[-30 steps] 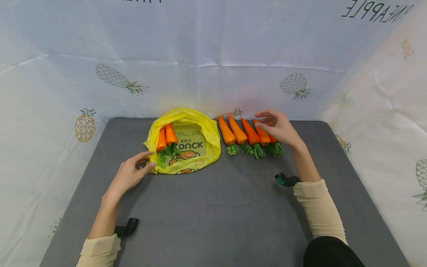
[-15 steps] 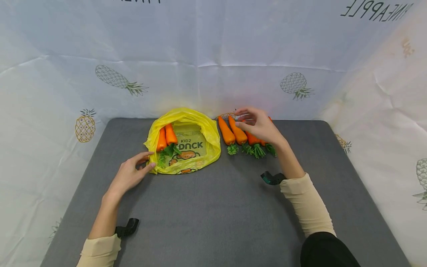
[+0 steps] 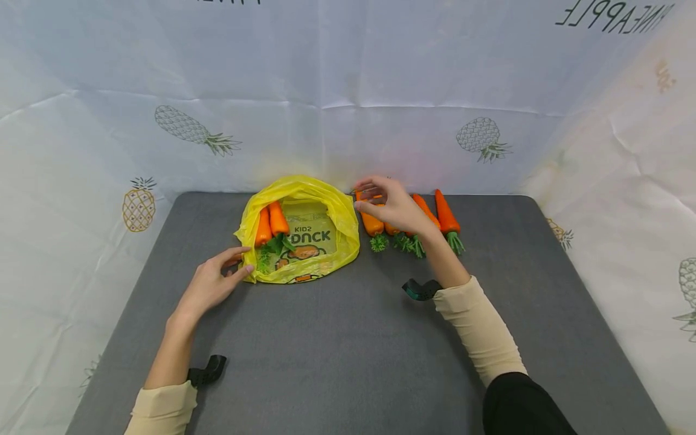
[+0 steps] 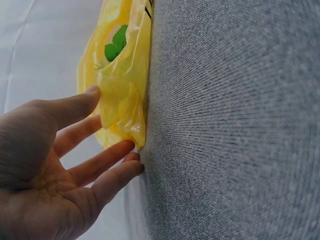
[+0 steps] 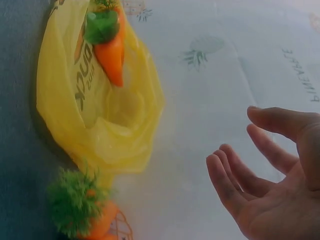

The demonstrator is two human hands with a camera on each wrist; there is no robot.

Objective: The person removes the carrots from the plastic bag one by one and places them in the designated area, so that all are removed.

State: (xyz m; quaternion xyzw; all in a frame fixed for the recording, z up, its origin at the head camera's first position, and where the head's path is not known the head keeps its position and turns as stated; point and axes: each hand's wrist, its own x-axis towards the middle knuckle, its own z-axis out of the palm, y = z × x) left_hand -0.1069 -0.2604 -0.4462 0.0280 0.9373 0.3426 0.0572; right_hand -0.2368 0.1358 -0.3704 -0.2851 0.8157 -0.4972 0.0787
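Observation:
A yellow plastic bag (image 3: 348, 232) lies with its mouth spread wide, and two orange carrots (image 3: 279, 219) with green tops rest inside at its left. My left hand (image 3: 211, 283) touches the bag's left rim with thumb and fingertips, which stand apart in the left wrist view. My right hand (image 3: 399, 208) hovers over the left end of a row of several carrots, just right of the bag, partly covering them. Its fingers are loosely bent with nothing between them in the right wrist view. The rightmost carrot (image 3: 447, 212) lies in plain sight, its green top toward me.
A grey cloth-covered table (image 3: 337, 356) carries the bag and carrots near its far edge. Directly behind rises a white curtain (image 3: 348, 139) printed with pineapples. A black curved device (image 3: 206, 370) is worn on the left wrist, another (image 3: 421, 290) on the right.
My right hand has moved left along the carrot row, from its right end to the carrots nearest the bag. The right-hand carrots have come into view. The left hand and bag have stayed put.

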